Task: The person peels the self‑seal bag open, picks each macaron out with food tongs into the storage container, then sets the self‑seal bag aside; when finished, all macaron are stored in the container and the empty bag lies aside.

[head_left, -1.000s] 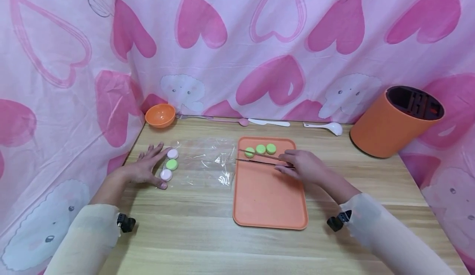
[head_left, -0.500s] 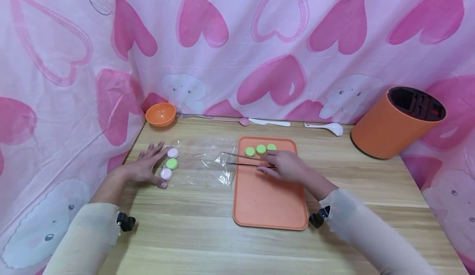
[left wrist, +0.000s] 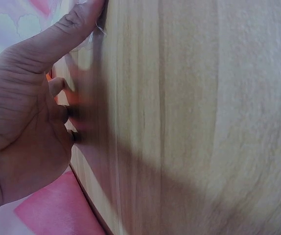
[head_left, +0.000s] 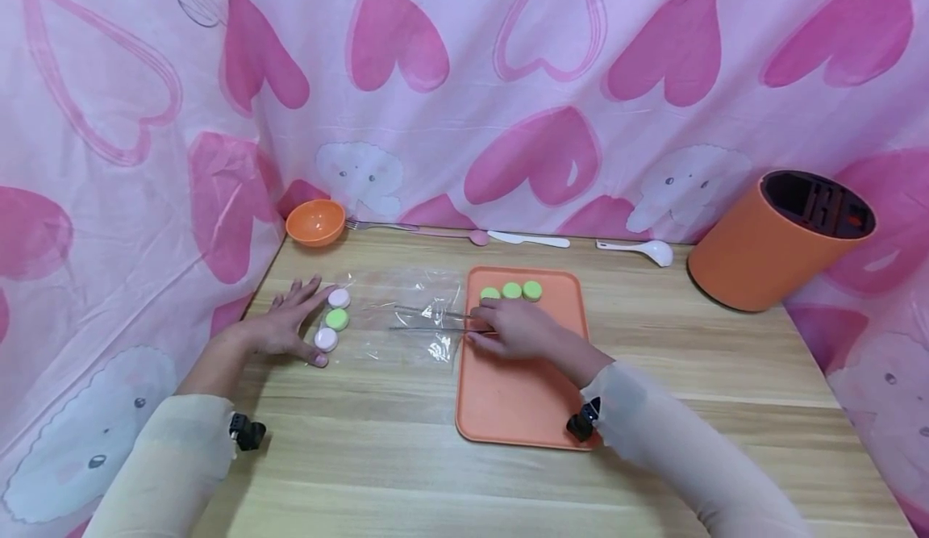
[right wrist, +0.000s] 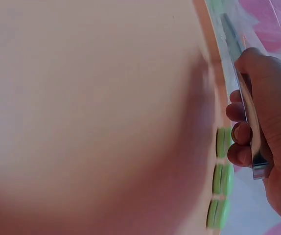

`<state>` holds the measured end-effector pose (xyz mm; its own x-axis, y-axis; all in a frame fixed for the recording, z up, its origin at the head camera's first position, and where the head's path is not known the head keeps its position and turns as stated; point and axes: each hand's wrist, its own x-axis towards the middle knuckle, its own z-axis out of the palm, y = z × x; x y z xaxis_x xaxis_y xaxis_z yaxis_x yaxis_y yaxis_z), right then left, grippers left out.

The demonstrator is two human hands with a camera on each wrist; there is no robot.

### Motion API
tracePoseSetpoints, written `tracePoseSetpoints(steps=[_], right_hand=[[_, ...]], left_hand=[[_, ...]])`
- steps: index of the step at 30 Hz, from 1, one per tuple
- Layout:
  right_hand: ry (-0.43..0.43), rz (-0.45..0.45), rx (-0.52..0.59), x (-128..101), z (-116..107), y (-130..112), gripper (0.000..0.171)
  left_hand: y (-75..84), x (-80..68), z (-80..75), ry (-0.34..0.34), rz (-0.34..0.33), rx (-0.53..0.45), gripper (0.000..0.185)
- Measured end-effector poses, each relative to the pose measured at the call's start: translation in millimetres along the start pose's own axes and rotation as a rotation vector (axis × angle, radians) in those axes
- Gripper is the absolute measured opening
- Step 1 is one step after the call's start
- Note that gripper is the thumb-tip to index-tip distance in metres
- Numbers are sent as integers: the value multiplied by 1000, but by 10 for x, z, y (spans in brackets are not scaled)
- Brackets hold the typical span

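In the head view my left hand (head_left: 283, 332) rests on the table with thumb and fingers spread around the left end of a clear plastic bag (head_left: 406, 286). Close by that hand lie a pale pink macaron (head_left: 339, 299), a green macaron (head_left: 337, 319) and another pink macaron (head_left: 326, 339); whether they are inside the bag I cannot tell. My right hand (head_left: 517, 330) grips metal tongs (right wrist: 249, 110), their parted tips pointing left over the bag with nothing between them. Behind it, a row of green macarons (head_left: 511, 289) stands on the orange tray (head_left: 515, 413).
Along the back lie an orange bowl (head_left: 315, 223), a fork (head_left: 381, 225), a pink spoon (head_left: 477, 237), a white knife (head_left: 530, 239) and a white ladle (head_left: 656, 252). An orange knife block (head_left: 755, 248) stands at right. A patterned curtain (head_left: 406, 143) hangs behind.
My right hand has moved left with the tongs, from above the green macarons on the tray to over the bag. My left hand stays where it was.
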<state>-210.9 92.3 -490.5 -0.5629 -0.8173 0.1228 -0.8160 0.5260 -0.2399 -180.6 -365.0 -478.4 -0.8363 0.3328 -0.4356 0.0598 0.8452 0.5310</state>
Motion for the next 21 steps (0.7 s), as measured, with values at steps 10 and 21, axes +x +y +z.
tracePoseSetpoints(steps=[10, 21], right_hand=[[26, -49, -140, 292, 134, -143, 32], [124, -118, -192, 486, 262, -199, 25]], left_hand=[[-5, -14, 9, 3, 30, -12, 136], [-20, -9, 11, 8, 18, -6, 138]])
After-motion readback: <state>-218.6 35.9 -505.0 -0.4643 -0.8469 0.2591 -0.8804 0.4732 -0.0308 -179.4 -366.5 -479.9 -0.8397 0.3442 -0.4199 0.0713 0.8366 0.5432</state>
